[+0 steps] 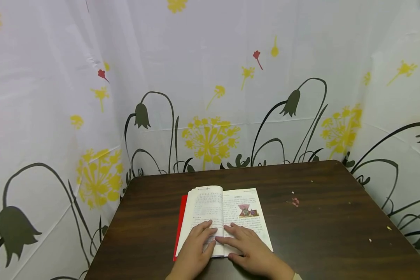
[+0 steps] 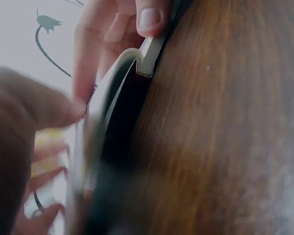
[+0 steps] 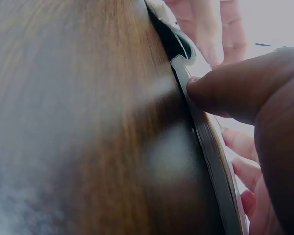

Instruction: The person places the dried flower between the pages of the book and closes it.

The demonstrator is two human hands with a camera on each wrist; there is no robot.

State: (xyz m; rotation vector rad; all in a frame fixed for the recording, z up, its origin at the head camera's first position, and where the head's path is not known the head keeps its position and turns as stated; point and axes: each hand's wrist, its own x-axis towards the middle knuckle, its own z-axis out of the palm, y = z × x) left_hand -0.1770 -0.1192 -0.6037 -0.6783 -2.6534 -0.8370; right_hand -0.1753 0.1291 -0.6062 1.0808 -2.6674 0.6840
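An open book (image 1: 207,208) lies on the dark wooden table, with a small colour picture (image 1: 248,210) on its right page. My left hand (image 1: 196,245) rests on the lower left page, its fingers spread towards the middle fold. On the lower right page lies my right hand (image 1: 249,248), with its forefinger reaching the fold. In the right wrist view, the right thumb (image 3: 230,90) touches the lower edge of the page block (image 3: 213,152). The left thumb (image 2: 44,105) lies against the curved left pages (image 2: 105,93) in the left wrist view.
Something red (image 1: 181,219) sticks out under the book's left side. Small scraps, among them a reddish one (image 1: 295,202), are scattered over the right of the table (image 1: 322,225). Behind hangs a white curtain (image 1: 210,70) with flower prints.
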